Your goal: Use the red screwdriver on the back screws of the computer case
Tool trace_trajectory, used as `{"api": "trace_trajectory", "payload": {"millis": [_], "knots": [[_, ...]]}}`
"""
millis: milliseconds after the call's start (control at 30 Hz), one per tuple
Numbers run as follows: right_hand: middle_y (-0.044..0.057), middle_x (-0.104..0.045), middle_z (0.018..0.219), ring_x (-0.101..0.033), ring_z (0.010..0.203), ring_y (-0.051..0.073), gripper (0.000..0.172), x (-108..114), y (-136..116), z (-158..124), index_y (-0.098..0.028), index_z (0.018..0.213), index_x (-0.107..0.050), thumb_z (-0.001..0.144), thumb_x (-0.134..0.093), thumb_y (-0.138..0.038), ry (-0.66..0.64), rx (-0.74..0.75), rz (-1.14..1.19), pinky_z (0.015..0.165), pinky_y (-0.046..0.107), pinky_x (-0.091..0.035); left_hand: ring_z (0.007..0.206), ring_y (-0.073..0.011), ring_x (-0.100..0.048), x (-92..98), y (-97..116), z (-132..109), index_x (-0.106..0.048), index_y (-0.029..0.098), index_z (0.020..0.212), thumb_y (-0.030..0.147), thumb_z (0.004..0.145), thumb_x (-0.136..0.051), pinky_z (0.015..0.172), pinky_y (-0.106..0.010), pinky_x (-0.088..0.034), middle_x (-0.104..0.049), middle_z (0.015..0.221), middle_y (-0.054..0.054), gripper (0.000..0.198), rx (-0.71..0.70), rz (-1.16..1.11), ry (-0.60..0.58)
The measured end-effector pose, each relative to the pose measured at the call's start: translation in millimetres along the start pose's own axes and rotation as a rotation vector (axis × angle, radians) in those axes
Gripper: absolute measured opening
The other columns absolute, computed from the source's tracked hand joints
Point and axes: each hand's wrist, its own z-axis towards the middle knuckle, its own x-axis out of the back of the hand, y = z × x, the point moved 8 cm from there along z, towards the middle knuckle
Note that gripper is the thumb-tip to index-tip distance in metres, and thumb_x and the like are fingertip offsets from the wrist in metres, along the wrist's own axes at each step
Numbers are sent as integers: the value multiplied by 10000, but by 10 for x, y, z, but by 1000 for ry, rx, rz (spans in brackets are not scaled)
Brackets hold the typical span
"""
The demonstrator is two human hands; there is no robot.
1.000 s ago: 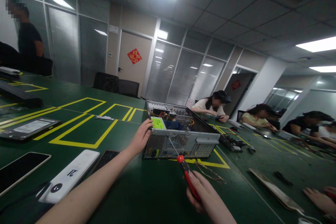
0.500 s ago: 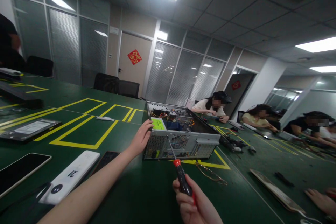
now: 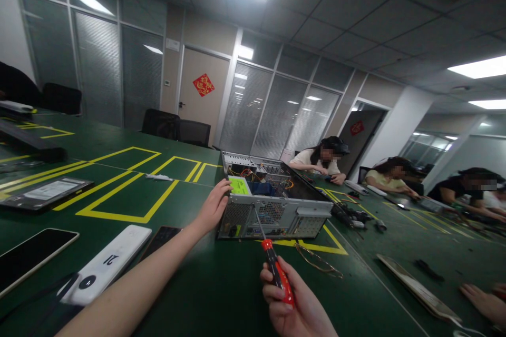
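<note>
An open desktop computer case (image 3: 272,210) lies on its side on the green table (image 3: 221,284), its rear panel facing me, cables and a green-labelled power supply (image 3: 239,185) showing inside. My left hand (image 3: 213,205) rests against the case's near left corner, fingers curled over the top edge. My right hand (image 3: 294,303) is closed round a red-and-black screwdriver (image 3: 276,268); its shaft points up to the rear panel's upper edge.
A white device marked 21 (image 3: 106,263), a dark phone (image 3: 27,255) and a flat black panel (image 3: 45,192) lie at left among yellow floor-tape outlines. Glasses (image 3: 316,263) lie by the case. Several seated people work at right; another person's hand (image 3: 484,300) shows bottom right.
My right hand with the screwdriver shifted left and lower, then turned the handle slightly. A person standing at far left has gone out of view. My left hand has not moved.
</note>
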Motion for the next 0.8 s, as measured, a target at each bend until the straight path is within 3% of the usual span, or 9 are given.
{"api": "trace_trajectory", "payload": {"millis": [100, 267, 400, 500, 667, 800], "knots": [[22, -514, 692, -391, 467, 22, 337, -9, 17, -7, -60, 887, -550, 889, -425, -373, 27, -5, -31, 354, 92, -281, 1305, -208, -330, -5, -1, -2, -475, 199, 1144, 302, 933, -297, 1085, -451, -274, -449, 1313, -102, 295, 0, 1, 0], [-21, -450, 641, -358, 449, 20, 310, -62, -8, 8, -61, 967, -547, 873, -469, -346, -15, 8, 9, 346, 94, -250, 1304, -204, -332, -1, 6, 6, -482, 197, 1134, 304, 931, -301, 1088, -439, -272, -461, 1300, -100, 292, -11, -8, 9], [-32, -410, 594, -359, 447, 18, 316, -55, -20, 9, -71, 790, -553, 869, -475, -367, -39, 9, 39, 365, 92, -271, 1305, -205, -333, -1, -3, 6, -484, 201, 1135, 310, 931, -302, 1087, -441, -273, -458, 1305, -96, 294, -3, -3, 3], [-28, -408, 565, -385, 458, 23, 341, -2, 6, 6, -68, 719, -534, 878, -456, -359, 11, -19, 25, 399, 93, -313, 1306, -202, -332, 2, 1, 3, -480, 201, 1136, 307, 932, -300, 1088, -439, -273, -455, 1308, -94, 292, -2, 0, 2], [43, -575, 722, -523, 592, 102, 290, 69, -20, 10, -96, 907, -555, 844, -507, -375, 125, 26, -81, 487, 183, -405, 1304, -204, -332, 7, 11, 6, -479, 202, 1135, 310, 932, -298, 1086, -446, -276, -458, 1305, -95, 293, 2, 5, 0], [-2, -520, 634, -422, 486, 64, 345, 4, -25, 19, -99, 995, -555, 846, -493, -404, 56, 43, -78, 426, 158, -298, 1308, -210, -325, 6, 9, 8, -478, 204, 1136, 310, 932, -297, 1085, -456, -276, -451, 1313, -94, 293, 6, -1, -3]]}}
